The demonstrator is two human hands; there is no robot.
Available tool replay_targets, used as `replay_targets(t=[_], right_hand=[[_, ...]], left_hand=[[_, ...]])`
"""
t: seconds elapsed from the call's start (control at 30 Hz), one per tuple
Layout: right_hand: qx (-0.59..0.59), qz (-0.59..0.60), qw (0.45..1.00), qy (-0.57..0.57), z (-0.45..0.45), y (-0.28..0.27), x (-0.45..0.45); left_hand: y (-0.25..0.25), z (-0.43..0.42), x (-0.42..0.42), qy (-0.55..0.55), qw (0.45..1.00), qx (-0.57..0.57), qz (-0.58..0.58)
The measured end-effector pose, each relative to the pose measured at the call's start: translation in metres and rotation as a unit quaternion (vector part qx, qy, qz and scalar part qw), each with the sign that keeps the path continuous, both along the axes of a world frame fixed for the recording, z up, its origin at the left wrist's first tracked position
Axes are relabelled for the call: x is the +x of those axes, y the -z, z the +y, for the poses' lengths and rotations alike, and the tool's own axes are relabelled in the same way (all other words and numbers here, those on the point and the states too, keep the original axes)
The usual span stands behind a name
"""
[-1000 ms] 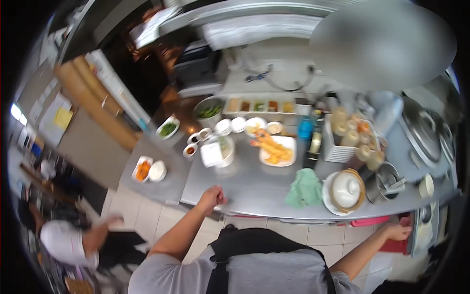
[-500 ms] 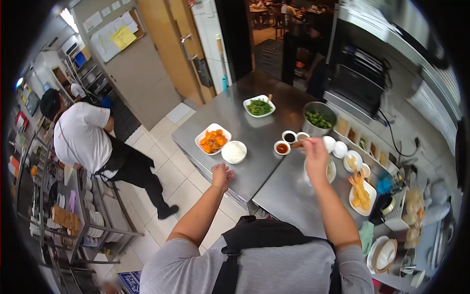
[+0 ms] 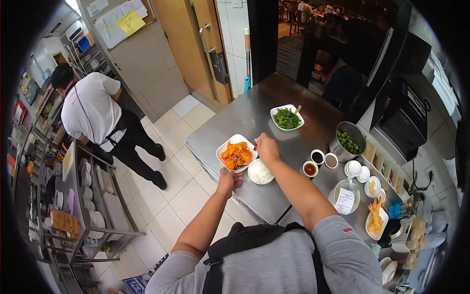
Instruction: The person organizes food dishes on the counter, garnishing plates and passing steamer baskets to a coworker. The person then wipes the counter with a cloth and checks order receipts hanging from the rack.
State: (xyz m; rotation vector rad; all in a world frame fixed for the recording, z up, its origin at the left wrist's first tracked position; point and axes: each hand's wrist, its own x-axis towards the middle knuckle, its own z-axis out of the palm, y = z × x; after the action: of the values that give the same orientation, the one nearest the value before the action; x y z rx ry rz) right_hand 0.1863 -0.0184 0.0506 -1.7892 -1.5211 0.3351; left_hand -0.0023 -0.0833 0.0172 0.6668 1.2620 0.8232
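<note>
A white dish of orange food (image 3: 236, 155) stands at the left edge of the steel counter. My left hand (image 3: 228, 182) is at its near rim, thumb against the edge and fingers curled beside it. My right hand (image 3: 267, 148) is closed at the dish's right side, pinching a small brown piece whose kind I cannot make out. Just below that hand is a bowl of white rice (image 3: 260, 171). Farther back sits a white dish of green vegetables (image 3: 287, 119) with a wooden stick-like piece on its rim.
Small sauce cups (image 3: 310, 169), a metal pot of greens (image 3: 348, 142) and a round container with a printed slip (image 3: 345, 200) stand to the right. Fried prawns (image 3: 375, 219) lie on a white dish beyond. A co-worker (image 3: 95, 110) bends over shelving at left.
My right hand has moved left from the sauce cups to the orange food, carrying the brown piece. My left hand has come to the dish's rim. The slip on the container is now uncovered.
</note>
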Motion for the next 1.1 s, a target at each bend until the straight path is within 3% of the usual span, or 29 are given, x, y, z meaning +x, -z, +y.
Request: replay_targets(t=[0.23,0.27,0.3,0.33,0.37,0.47,0.5,0.53,0.57,0.67,0.73,0.8,0.87,0.93,0.97,1.03,1.1], right_hand=[[-0.139,0.010,0.989,0.054,-0.005,0.033,0.024],[-0.264,0.095,0.959,0.030,-0.016,0.028,0.035],[-0.398,0.231,0.886,0.058,-0.050,-0.031,0.028],[-0.513,0.316,0.794,-0.082,-0.055,-0.019,0.045],[-0.467,0.477,0.729,-0.153,-0.046,0.065,0.047],[-0.334,0.579,0.739,-0.085,-0.074,0.058,0.032],[-0.306,0.560,0.766,-0.072,-0.076,0.058,0.033],[-0.295,0.598,0.745,-0.004,-0.086,0.042,0.033],[-0.265,0.611,0.746,-0.006,-0.090,0.044,0.033],[-0.236,0.479,0.845,-0.033,-0.129,0.010,0.049],[-0.144,0.328,0.932,-0.057,-0.172,-0.016,0.073],[-0.055,0.153,0.984,-0.076,-0.231,-0.037,0.108],[0.054,0.145,0.984,-0.091,-0.297,-0.052,0.154],[0.031,0.135,0.990,0.023,-0.383,-0.076,0.198],[0.058,0.058,0.994,0.075,-0.424,-0.071,0.227],[-0.062,0.016,0.963,0.260,-0.512,-0.073,0.267],[-0.190,-0.043,0.914,0.357,-0.587,-0.033,0.312]], left_hand=[[0.016,0.013,0.010,-0.026,0.998,0.009,-0.059],[0.023,0.014,0.012,-0.024,0.997,0.014,-0.072],[0.025,0.015,0.014,-0.031,0.997,0.018,-0.069],[0.025,0.015,0.017,-0.035,0.997,0.031,-0.068],[0.034,0.020,0.020,-0.052,0.996,0.038,-0.064],[0.040,0.036,0.017,0.017,0.993,0.056,-0.099],[0.033,0.036,0.024,-0.025,0.996,0.046,-0.068],[0.049,0.052,0.020,-0.018,0.996,0.040,-0.079],[0.048,0.057,0.020,-0.009,0.997,0.031,-0.076],[0.049,0.068,0.019,-0.007,0.997,0.013,-0.082],[0.044,0.062,0.019,-0.037,0.998,0.011,-0.041],[0.031,0.045,0.039,-0.104,0.994,0.033,0.028],[-0.003,0.009,0.070,-0.210,0.966,0.081,0.126],[-0.030,-0.028,0.102,-0.180,0.952,0.231,0.087],[-0.044,-0.047,0.120,-0.165,0.936,0.304,0.065],[-0.079,-0.083,0.169,-0.112,0.923,0.360,0.082],[-0.091,-0.109,0.221,-0.059,0.899,0.430,0.059]])
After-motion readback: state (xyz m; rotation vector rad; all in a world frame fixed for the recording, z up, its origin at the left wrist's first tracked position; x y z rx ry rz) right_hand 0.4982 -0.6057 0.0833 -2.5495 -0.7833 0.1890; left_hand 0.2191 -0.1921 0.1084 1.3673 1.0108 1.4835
